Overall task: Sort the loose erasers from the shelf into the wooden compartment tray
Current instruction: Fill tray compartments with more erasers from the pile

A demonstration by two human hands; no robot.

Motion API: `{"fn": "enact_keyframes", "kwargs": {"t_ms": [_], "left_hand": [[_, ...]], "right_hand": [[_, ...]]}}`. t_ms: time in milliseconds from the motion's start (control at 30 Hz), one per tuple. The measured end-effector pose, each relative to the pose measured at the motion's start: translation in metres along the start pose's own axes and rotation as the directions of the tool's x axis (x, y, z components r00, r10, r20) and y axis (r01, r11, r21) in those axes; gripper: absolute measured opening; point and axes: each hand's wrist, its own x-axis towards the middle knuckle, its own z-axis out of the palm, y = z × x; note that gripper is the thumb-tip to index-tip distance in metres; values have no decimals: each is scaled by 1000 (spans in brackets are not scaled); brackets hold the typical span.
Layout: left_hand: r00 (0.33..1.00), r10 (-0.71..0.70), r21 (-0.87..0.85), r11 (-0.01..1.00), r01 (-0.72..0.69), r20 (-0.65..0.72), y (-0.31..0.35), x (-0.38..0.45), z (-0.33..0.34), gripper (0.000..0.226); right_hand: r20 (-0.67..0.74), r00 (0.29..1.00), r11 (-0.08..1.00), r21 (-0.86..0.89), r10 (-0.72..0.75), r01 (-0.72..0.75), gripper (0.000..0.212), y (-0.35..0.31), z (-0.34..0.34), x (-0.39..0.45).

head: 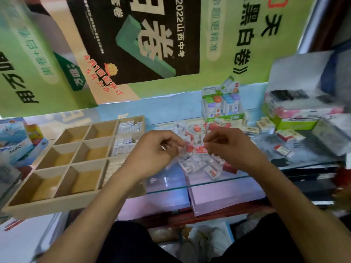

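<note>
Green display box [222, 109] (upright) just behind eraser pile [199, 164].

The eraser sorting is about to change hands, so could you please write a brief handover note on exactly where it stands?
Left hand: fingers curled at the pile's left edge; any grip is blurred.
Right hand: curled over the pile; grip also unclear.
Loose erasers: heaped on the glass shelf, right of the wooden tray.
Done: the tray's right-hand column holds packed erasers.
Left: most of the pile, and six empty compartments.
</note>
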Motion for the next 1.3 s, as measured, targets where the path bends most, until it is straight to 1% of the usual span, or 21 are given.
{"fn": "enact_keyframes", "kwargs": {"t_ms": [67,167,233,333,467,533,600,667,700,767,833,900,933,967,1000,1067,1133,1200,1300], "left_hand": [[999,42,-15,999,-42,9,9,14,22,33],[997,80,-30,996,-79,12,20,36,53,37],[995,91,-38,995,-89,41,29,50,74,32],[987,122,-13,993,-121,102,46,70,104,20],[968,159,58,983,-174,196,63,99,137,16],[965,157,94,979,-180,211,67,111,152,14],[968,135,150,974,-169,213,68,124,166,15],[962,106,244,955,-168,250,70,139,179,22],[955,89,305,936,-177,283,71,146,186,26],[937,43,411,891,-194,347,72,159,198,37],[927,31,480,848,-222,375,69,167,209,42],[927,49,518,817,-251,372,65,170,215,41],[928,63,531,805,-265,367,63,170,218,40],[928,79,541,793,-280,364,62,169,219,40],[927,87,546,787,-288,364,62,168,221,41],[928,82,523,807,-275,362,64,164,223,43],[937,82,486,838,-249,340,65,162,224,47],[949,119,442,863,-244,292,64,162,225,49],[958,208,290,921,-259,196,66,157,224,43]], "right_hand": [[-116,993,999,49,28,-23,6,14,-24,-4],[-249,966,995,82,76,-57,9,36,-56,-11],[-339,934,992,90,111,-85,13,51,-74,-16],[-428,896,992,0,114,-127,11,71,-97,-25],[-506,857,958,-186,98,-219,7,100,-122,-32],[-525,843,936,-225,117,-270,9,115,-134,-26],[-519,844,908,-276,134,-314,26,131,-142,-18],[-475,876,889,-363,81,-279,41,143,-143,-13],[-441,896,881,-406,45,-243,46,147,-141,-12],[-395,918,859,-463,21,-219,53,157,-137,-12],[-392,919,829,-502,33,-245,55,163,-137,-12],[-417,907,805,-520,53,-286,56,160,-141,-14],[-441,895,794,-521,65,-314,53,159,-144,-15],[-470,880,783,-522,68,-339,46,158,-146,-17],[-502,862,779,-514,66,-359,35,157,-147,-19],[-550,834,782,-503,37,-367,16,156,-149,-22],[-571,821,780,-506,17,-368,7,156,-150,-21],[-609,792,778,-483,30,-402,10,157,-150,-17],[-654,754,763,-456,62,-458,31,156,-147,-13]]}}
